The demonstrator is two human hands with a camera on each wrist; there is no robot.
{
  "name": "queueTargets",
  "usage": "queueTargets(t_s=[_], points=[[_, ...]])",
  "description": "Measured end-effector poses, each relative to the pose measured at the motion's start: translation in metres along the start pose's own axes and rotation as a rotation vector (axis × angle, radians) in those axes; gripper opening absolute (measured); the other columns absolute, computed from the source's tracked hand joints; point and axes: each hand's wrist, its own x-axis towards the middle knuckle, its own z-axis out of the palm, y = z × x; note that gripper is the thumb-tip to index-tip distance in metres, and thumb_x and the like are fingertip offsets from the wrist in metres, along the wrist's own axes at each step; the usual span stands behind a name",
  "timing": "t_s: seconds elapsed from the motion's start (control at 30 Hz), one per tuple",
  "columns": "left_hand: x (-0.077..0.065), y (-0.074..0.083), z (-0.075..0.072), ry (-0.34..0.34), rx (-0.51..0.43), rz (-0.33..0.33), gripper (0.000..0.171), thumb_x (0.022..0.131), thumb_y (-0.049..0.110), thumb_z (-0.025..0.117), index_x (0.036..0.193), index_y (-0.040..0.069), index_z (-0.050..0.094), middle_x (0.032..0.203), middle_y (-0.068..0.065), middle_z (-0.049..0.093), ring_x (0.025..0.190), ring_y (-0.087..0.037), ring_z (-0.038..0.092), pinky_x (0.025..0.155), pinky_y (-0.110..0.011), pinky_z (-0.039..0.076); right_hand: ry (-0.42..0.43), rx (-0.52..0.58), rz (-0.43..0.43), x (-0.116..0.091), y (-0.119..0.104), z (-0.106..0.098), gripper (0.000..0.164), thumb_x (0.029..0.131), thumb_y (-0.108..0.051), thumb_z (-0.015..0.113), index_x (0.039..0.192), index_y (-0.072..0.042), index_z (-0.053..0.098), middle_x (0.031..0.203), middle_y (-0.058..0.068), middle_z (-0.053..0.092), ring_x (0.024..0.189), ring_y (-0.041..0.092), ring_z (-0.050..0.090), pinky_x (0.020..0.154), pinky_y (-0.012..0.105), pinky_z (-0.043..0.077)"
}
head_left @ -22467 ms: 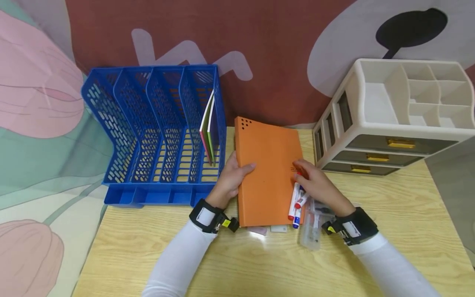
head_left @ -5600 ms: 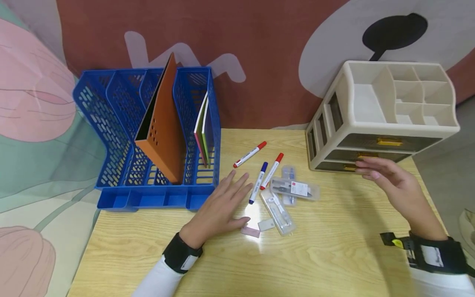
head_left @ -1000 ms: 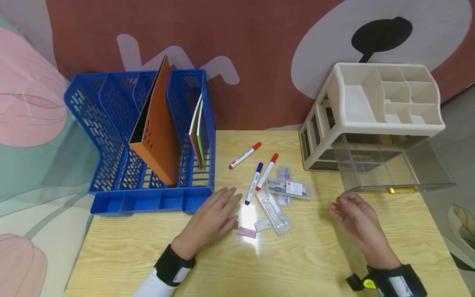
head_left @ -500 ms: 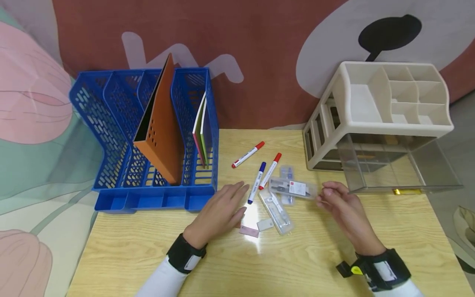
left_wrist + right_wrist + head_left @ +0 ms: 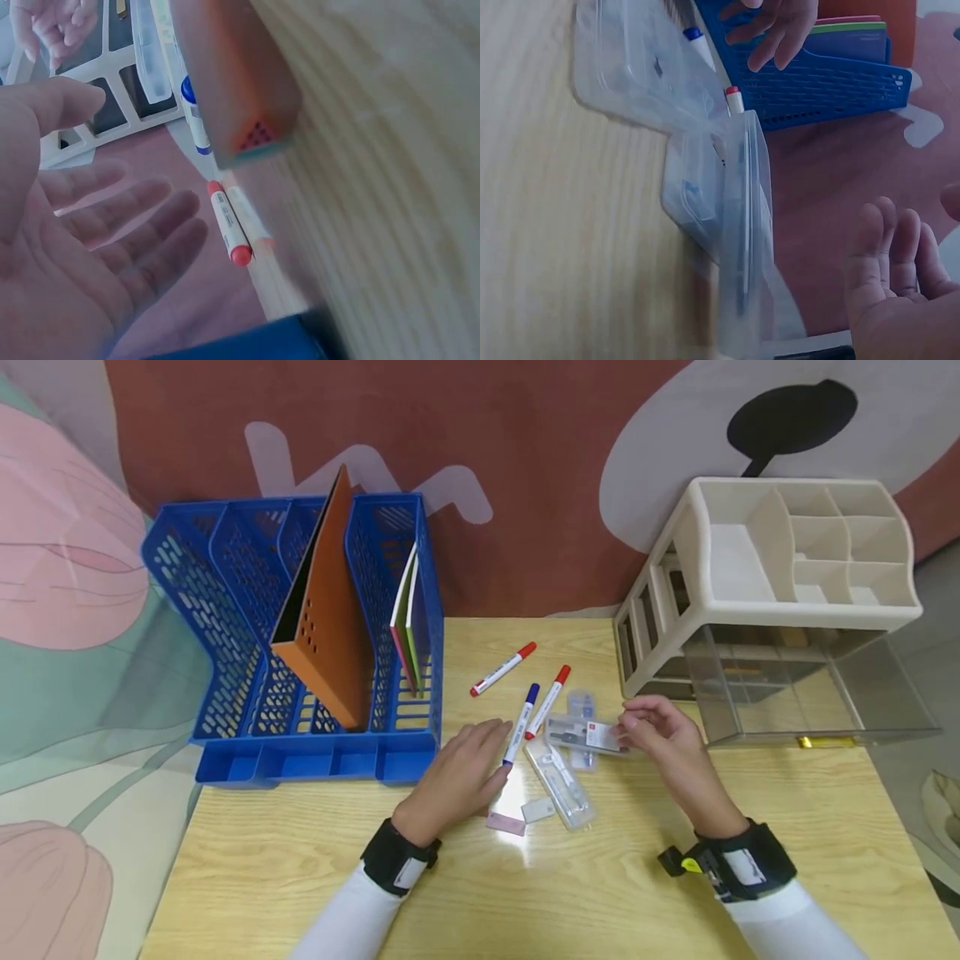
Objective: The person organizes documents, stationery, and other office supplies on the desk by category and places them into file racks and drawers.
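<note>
My left hand (image 5: 457, 777) hovers palm down with fingers extended, its fingertips beside a blue-capped marker (image 5: 520, 727). In the left wrist view its fingers (image 5: 142, 225) are spread with nothing between them, near a blurred orange block (image 5: 262, 112). My right hand (image 5: 663, 747) is at the right end of a clear pencil-lead case with a white label (image 5: 588, 733); the right wrist view shows its fingers (image 5: 904, 247) loosely bent and apart from the case. Below lie another clear case (image 5: 561, 785), a bluish clear case (image 5: 582, 703), a grey eraser (image 5: 537, 810) and a pink eraser (image 5: 507, 823).
Two red-capped markers (image 5: 504, 669) lie farther back. At left stands a blue file rack (image 5: 315, 760) holding an orange folder (image 5: 333, 635) and thin notebooks (image 5: 408, 627). A white drawer organizer (image 5: 705, 552) stands at right, its clear top drawer (image 5: 817, 710) pulled out over the table.
The top drawer has been pulled out since several seconds ago. My right hand has moved left from the drawer to the labelled case. The orange folder went into the rack earlier.
</note>
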Motion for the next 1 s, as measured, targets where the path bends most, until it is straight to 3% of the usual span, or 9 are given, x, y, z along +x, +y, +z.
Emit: queueTargets(t_s=[0.13, 0.33, 0.5, 0.63, 0.7, 0.9, 1.0], points=[[0.008, 0.003, 0.003, -0.019, -0.037, -0.027, 0.059, 0.101, 0.032, 0.064, 0.153, 0.008, 0.048, 0.151, -0.011, 0.055, 0.134, -0.025, 0.056, 0.111, -0.042, 0.05, 0.013, -0.17, -0.082, 0.007, -0.002, 0.008, 0.031, 0.102, -0.011, 0.063, 0.125, 0.008, 0.054, 0.108, 0.0, 0.068, 0.094, 0.006, 0.069, 0.082, 0.02, 0.06], [0.02, 0.011, 0.007, -0.056, -0.082, -0.08, 0.062, 0.101, 0.032, 0.066, 0.154, 0.006, 0.045, 0.152, -0.011, 0.053, 0.134, -0.026, 0.054, 0.114, -0.042, 0.048, 0.022, -0.349, -0.173, 0.017, -0.005, 0.017, 0.026, 0.1, -0.008, 0.066, 0.122, 0.004, 0.06, 0.116, 0.019, 0.066, 0.098, 0.002, 0.061, 0.084, 0.01, 0.052], [0.028, 0.015, 0.013, -0.108, -0.097, -0.151, 0.066, 0.099, 0.03, 0.069, 0.155, 0.005, 0.043, 0.152, -0.01, 0.053, 0.133, -0.025, 0.053, 0.113, -0.041, 0.049, 0.02, -0.433, -0.222, 0.024, -0.004, 0.018, 0.023, 0.099, -0.006, 0.066, 0.12, 0.003, 0.062, 0.118, 0.021, 0.068, 0.1, -0.001, 0.06, 0.085, 0.007, 0.049], [0.033, 0.015, 0.017, -0.131, -0.092, -0.187, 0.067, 0.099, 0.028, 0.07, 0.155, 0.004, 0.043, 0.147, -0.011, 0.054, 0.128, -0.024, 0.054, 0.111, -0.039, 0.051, 0.014, -0.515, -0.245, 0.027, -0.002, 0.018, 0.021, 0.1, -0.008, 0.066, 0.118, 0.001, 0.063, 0.118, 0.017, 0.069, 0.102, 0.008, 0.062, 0.085, 0.007, 0.048], [0.035, 0.016, 0.019, -0.133, -0.088, -0.195, 0.067, 0.098, 0.027, 0.071, 0.154, 0.003, 0.044, 0.144, -0.012, 0.056, 0.124, -0.024, 0.054, 0.109, -0.038, 0.052, 0.01, -0.547, -0.248, 0.028, -0.001, 0.018, 0.021, 0.1, -0.008, 0.065, 0.119, 0.0, 0.063, 0.118, 0.015, 0.068, 0.104, 0.014, 0.063, 0.086, 0.012, 0.051], [0.04, 0.02, 0.021, -0.165, -0.097, -0.247, 0.072, 0.095, 0.024, 0.075, 0.156, 0.002, 0.042, 0.137, -0.014, 0.055, 0.116, -0.024, 0.052, 0.103, -0.036, 0.055, -0.002, -0.584, -0.253, 0.031, 0.0, 0.02, 0.02, 0.1, -0.006, 0.063, 0.119, 0.0, 0.062, 0.119, 0.015, 0.065, 0.107, 0.029, 0.066, 0.09, 0.048, 0.057], [0.042, 0.023, 0.021, -0.173, -0.086, -0.279, 0.071, 0.095, 0.02, 0.075, 0.155, -0.001, 0.041, 0.133, -0.016, 0.054, 0.112, -0.023, 0.052, 0.099, -0.034, 0.056, -0.011, -0.597, -0.257, 0.031, -0.001, 0.022, 0.02, 0.099, -0.006, 0.063, 0.119, -0.001, 0.062, 0.118, 0.014, 0.064, 0.107, 0.031, 0.067, 0.089, 0.044, 0.058]])
